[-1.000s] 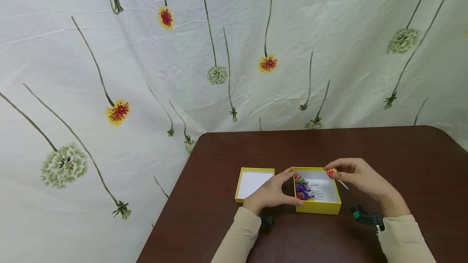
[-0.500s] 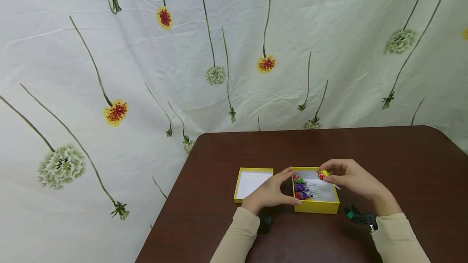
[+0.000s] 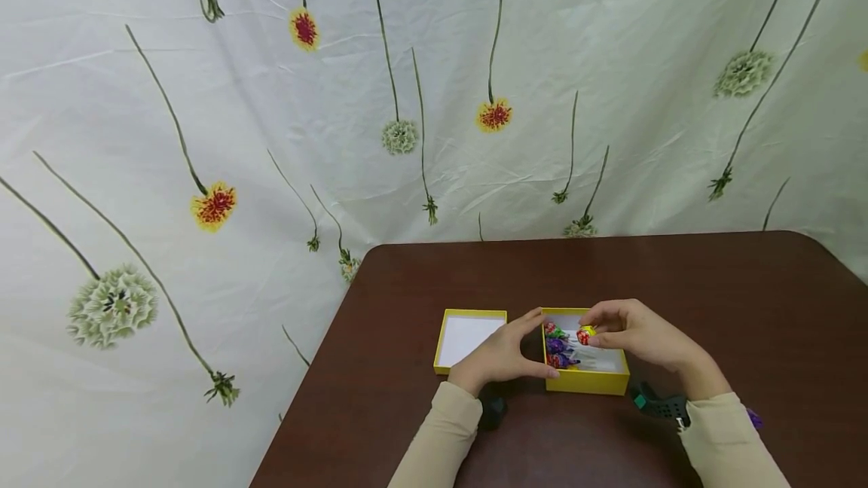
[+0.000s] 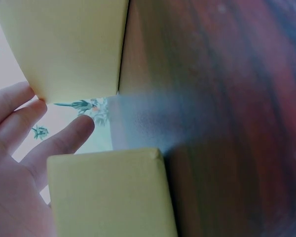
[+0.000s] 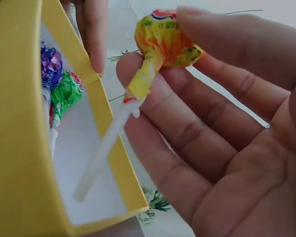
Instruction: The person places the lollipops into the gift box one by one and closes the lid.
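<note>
My right hand (image 3: pixel 637 333) pinches a yellow-and-red wrapped lollipop (image 5: pixel 163 39) between thumb and fingertips, above the open yellow box (image 3: pixel 586 382). In the right wrist view its white stick slants down across the box opening. Several wrapped lollipops, among them a purple one (image 3: pixel 556 346) and a green one (image 5: pixel 67 93), lie at the left end of the box with their sticks to the right. My left hand (image 3: pixel 498 356) holds that left end, thumb at the front corner and fingertips at the back corner. The left wrist view shows fingertips against the box's corner (image 4: pixel 69 49).
Left of the box lies a shallow yellow lid (image 3: pixel 471 339) with a white inside, partly behind the left hand. A purple object (image 3: pixel 755 418) peeks out beside the right sleeve on the brown table (image 3: pixel 407 428). A flower-print cloth (image 3: pixel 305 96) hangs behind.
My right hand has carried the lollipop left from the box's right edge to over its inside, close to the others. The left hand stays at the box. The purple object now shows beside the right sleeve.
</note>
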`<state>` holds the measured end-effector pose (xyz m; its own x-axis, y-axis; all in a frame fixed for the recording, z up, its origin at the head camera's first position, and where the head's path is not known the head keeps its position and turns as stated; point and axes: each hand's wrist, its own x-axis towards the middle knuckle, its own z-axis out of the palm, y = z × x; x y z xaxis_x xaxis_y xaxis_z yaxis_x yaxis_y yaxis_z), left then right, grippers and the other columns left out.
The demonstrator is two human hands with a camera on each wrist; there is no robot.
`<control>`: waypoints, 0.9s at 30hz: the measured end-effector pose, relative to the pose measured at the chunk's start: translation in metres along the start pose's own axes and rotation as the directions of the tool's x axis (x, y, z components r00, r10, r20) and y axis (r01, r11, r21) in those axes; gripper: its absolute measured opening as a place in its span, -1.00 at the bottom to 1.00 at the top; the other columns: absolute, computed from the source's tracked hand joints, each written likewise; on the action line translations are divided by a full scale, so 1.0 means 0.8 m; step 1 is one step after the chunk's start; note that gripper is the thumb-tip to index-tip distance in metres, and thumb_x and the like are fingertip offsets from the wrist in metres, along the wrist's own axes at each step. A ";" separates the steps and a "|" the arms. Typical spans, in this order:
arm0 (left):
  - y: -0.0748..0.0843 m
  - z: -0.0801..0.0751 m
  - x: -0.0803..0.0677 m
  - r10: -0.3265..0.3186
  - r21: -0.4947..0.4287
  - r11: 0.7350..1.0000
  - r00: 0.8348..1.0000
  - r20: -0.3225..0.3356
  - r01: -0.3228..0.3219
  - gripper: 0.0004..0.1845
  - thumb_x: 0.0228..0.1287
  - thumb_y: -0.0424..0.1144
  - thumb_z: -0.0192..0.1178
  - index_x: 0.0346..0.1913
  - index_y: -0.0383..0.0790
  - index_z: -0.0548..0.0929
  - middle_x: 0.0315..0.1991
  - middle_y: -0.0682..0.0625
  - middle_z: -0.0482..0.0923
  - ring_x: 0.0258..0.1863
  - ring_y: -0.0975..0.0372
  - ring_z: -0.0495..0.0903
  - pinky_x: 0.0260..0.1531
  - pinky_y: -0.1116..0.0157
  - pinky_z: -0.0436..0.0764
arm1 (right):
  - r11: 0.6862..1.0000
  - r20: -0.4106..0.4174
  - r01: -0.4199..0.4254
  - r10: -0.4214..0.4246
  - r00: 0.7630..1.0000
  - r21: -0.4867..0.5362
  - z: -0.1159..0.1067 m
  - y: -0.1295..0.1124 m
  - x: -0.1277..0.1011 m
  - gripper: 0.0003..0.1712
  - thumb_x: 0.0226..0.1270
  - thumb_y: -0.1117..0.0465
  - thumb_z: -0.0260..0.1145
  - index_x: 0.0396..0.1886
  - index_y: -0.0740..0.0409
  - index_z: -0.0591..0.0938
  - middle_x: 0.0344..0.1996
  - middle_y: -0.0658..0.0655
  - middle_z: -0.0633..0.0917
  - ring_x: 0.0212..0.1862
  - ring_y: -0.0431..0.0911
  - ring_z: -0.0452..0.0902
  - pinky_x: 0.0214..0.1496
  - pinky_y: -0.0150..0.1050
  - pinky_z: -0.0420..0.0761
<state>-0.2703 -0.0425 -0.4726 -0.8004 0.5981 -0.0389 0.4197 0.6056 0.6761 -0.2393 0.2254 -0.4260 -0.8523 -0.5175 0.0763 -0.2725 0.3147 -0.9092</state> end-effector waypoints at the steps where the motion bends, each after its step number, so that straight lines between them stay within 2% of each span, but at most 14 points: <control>1: 0.000 0.000 0.000 0.001 0.000 1.000 1.000 0.000 -0.001 0.00 0.09 0.17 0.46 0.56 0.06 0.23 0.60 0.22 0.04 0.57 0.14 0.12 0.49 0.03 0.26 | 1.000 0.005 -0.001 0.001 1.000 0.002 0.001 0.001 0.001 -0.67 0.39 0.29 0.33 0.04 0.44 0.61 -0.10 0.32 0.70 -0.16 -0.12 0.64 -0.10 -0.29 0.72; 5: 0.000 -0.001 0.000 0.006 -0.009 1.000 1.000 0.000 -0.006 -0.01 0.10 0.16 0.46 0.56 0.06 0.23 0.60 0.22 0.04 0.57 0.14 0.12 0.49 0.03 0.26 | 1.000 0.029 -0.004 0.004 1.000 0.000 0.004 0.004 0.004 -0.74 0.41 0.31 0.31 0.00 0.39 0.66 -0.10 0.31 0.70 -0.16 -0.11 0.61 -0.11 -0.31 0.69; 13: 0.000 -0.001 0.000 0.004 -0.007 1.000 1.000 0.006 -0.004 -0.01 0.10 0.18 0.45 0.56 0.07 0.22 0.60 0.23 0.03 0.58 0.13 0.12 0.49 0.01 0.26 | 0.999 0.079 -0.023 0.027 0.997 -0.044 0.011 0.009 0.009 -0.71 0.36 0.27 0.36 -0.02 0.38 0.70 -0.16 0.25 0.71 -0.20 -0.18 0.55 -0.18 -0.35 0.63; 18: 0.000 0.000 -0.001 0.005 -0.010 1.000 1.000 0.005 -0.005 -0.02 0.11 0.17 0.44 0.56 0.09 0.21 0.60 0.23 0.03 0.57 0.13 0.12 0.49 0.01 0.27 | 1.000 0.123 -0.026 0.027 0.992 -0.015 0.017 0.012 0.011 -0.72 0.35 0.31 0.36 -0.03 0.42 0.67 -0.18 0.26 0.71 -0.30 -0.20 0.57 -0.20 -0.34 0.68; 22: 0.001 0.002 -0.002 0.000 -0.014 1.000 1.000 0.010 0.001 -0.02 0.12 0.17 0.44 0.57 0.12 0.20 0.60 0.24 0.02 0.58 0.13 0.11 0.48 0.00 0.27 | 0.999 0.151 -0.041 0.040 0.988 -0.001 0.021 0.015 0.011 -0.72 0.34 0.30 0.37 -0.04 0.40 0.67 -0.20 0.23 0.71 -0.28 -0.17 0.59 -0.18 -0.34 0.70; 27: 0.002 0.000 -0.002 0.002 -0.022 1.000 1.000 0.009 -0.002 -0.02 0.13 0.18 0.44 0.57 0.13 0.19 0.60 0.26 0.00 0.58 0.12 0.09 0.49 -0.01 0.26 | 0.998 0.136 -0.042 0.047 0.990 -0.037 0.024 0.015 0.015 -0.75 0.31 0.28 0.40 -0.09 0.36 0.68 -0.22 0.19 0.74 -0.24 -0.14 0.67 -0.13 -0.35 0.71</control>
<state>-0.2685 -0.0429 -0.4714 -0.7956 0.6043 -0.0438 0.4120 0.5926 0.6922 -0.2441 0.2078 -0.4437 -0.7955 -0.6055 -0.0223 -0.2530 0.3654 -0.8958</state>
